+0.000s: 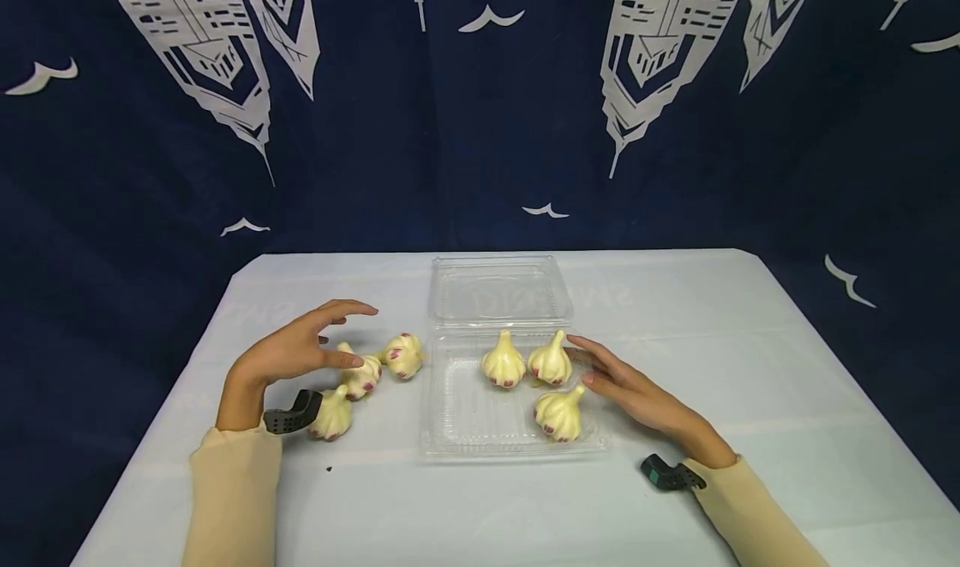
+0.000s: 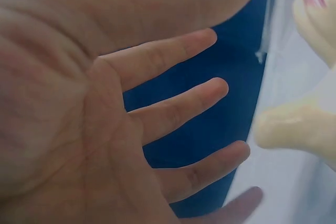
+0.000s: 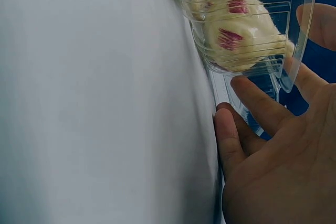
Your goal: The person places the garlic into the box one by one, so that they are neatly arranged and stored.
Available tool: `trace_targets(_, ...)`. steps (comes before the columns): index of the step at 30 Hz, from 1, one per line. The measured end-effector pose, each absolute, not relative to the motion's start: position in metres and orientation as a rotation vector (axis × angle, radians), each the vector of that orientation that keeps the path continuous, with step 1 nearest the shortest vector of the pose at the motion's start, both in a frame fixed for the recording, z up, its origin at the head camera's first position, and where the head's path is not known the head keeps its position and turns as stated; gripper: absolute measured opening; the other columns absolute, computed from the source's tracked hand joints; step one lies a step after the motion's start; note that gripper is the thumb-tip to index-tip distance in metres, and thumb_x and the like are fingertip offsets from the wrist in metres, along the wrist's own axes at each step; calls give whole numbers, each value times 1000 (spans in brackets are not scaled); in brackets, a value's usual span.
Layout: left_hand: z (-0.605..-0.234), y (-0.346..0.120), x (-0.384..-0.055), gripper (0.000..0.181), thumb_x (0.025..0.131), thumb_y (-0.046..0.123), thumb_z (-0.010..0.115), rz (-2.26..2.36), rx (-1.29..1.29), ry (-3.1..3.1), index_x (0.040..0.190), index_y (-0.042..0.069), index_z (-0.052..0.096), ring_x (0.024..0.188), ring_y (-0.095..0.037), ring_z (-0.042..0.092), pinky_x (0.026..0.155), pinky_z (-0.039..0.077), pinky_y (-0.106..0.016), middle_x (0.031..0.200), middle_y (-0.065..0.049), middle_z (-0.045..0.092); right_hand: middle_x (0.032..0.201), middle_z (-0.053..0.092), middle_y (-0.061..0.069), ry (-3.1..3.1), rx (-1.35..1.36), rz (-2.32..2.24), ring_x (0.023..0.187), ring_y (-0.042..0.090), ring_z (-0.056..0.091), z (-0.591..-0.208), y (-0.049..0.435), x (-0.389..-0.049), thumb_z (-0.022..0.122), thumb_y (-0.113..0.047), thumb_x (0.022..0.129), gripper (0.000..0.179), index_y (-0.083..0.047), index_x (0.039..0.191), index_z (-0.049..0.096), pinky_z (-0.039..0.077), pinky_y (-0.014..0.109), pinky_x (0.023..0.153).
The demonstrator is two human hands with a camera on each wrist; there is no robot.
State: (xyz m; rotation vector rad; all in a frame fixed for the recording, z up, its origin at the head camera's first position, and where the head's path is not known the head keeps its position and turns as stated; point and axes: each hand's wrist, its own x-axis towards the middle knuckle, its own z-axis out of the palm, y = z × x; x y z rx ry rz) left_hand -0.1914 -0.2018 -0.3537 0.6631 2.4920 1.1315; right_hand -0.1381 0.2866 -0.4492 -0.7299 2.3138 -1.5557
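Observation:
A clear plastic clamshell container (image 1: 468,429) stands in the middle of the table with its lid (image 1: 498,293) folded back. Three garlic bulbs are in its base: one toward the middle (image 1: 504,363), one at the back right (image 1: 550,363) and one at the front right (image 1: 559,417). My right hand (image 1: 637,396) is at the container's right side, fingers extended along the wall. Left of the container lie three more bulbs (image 1: 403,356) (image 1: 363,379) (image 1: 332,415). Above them hovers my left hand (image 1: 288,348), fingers spread and palm bare in the left wrist view.
A white cloth covers the table (image 1: 675,317). Behind it hangs a dark blue curtain (image 1: 510,133) with white printed buildings and birds. A tiny dark speck (image 1: 328,469) lies near the front left. Each wrist wears a black band.

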Motion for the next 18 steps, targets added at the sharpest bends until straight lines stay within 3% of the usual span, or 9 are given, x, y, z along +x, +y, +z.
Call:
trace_targets(8, -367, -202, -198, 58, 87, 20, 79, 1079, 582, 2440, 137, 8, 54, 137, -48, 41, 106, 39, -61, 151, -18, 43, 160, 33, 19, 2317, -735, -1555, 147, 26, 32, -450, 287, -138, 41, -13, 109, 57, -19, 161, 20, 32, 11, 107)
trace_targets(14, -373, -200, -200, 54, 87, 14, 77, 1080, 576, 2398, 136, 7, 55, 134, -49, 41, 100, 44, -51, 150, -19, 43, 160, 33, 20, 2297, -714, -1565, 146, 43, 26, -450, 288, -137, 41, -13, 109, 57, -20, 161, 20, 32, 10, 106)
trace_targets(18, -375, -200, -201, 49, 86, 10, 76, 1064, 577, 2402, 132, 6, 58, 129, -47, 44, 94, 45, -44, 147, -21, 45, 160, 32, 20, 2294, -711, -1571, 147, 44, 25, -449, 288, -136, 41, -13, 109, 57, -20, 161, 20, 33, 11, 105)
